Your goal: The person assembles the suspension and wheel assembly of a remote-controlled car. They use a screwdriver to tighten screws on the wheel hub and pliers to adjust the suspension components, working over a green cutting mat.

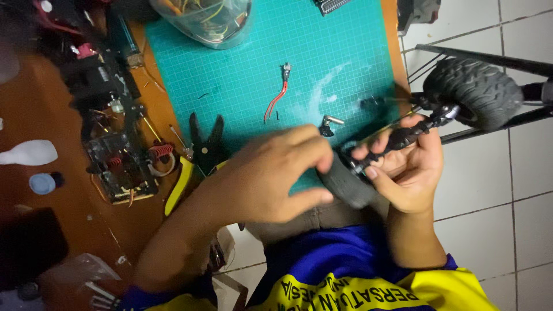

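Observation:
My left hand [262, 178] curls around a small dark rubber wheel [348, 187], fingers on its left side. My right hand [409, 170] grips a black axle assembly [406, 135] that runs from that wheel up to a large knobby tyre [475, 92] hanging past the table edge. Both hands sit at the near edge of a teal cutting mat [242, 75]. A short red wire with a connector [277, 95] and a small metal part [329, 124] lie on the mat just beyond my hands.
Yellow-handled black pliers [199, 152] lie left of my hand. A circuit board with red coils [124, 164] and dark model-car parts [95, 75] crowd the brown table's left. A clear container of wires [204, 20] stands at the top. White tiled floor [507, 196] is on the right.

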